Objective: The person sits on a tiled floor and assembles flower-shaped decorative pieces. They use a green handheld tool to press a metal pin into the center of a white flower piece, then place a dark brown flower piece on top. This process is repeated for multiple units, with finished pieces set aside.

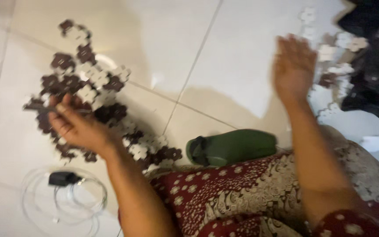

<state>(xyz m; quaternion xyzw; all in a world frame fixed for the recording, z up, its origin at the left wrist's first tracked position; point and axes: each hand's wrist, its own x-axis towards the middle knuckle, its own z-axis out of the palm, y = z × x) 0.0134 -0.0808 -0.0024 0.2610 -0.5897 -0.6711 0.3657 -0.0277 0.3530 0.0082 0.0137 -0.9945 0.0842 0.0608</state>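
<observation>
A mat of linked brown and white flower-shaped pieces (94, 83) lies on the white tiled floor at the left. My left hand (73, 125) rests on its lower left part, fingers pinching the mat's edge. My right hand (292, 66) is raised over the floor at the upper right, fingers spread, holding nothing. It hovers close to a loose heap of white and brown pieces (336, 52). The picture is blurred by motion.
A green slipper (233, 147) lies by my knee, which is covered in dark red patterned cloth (242, 197). A coil of clear cord with a small black block (64, 193) sits at the lower left. A black bag (376, 57) fills the upper right corner.
</observation>
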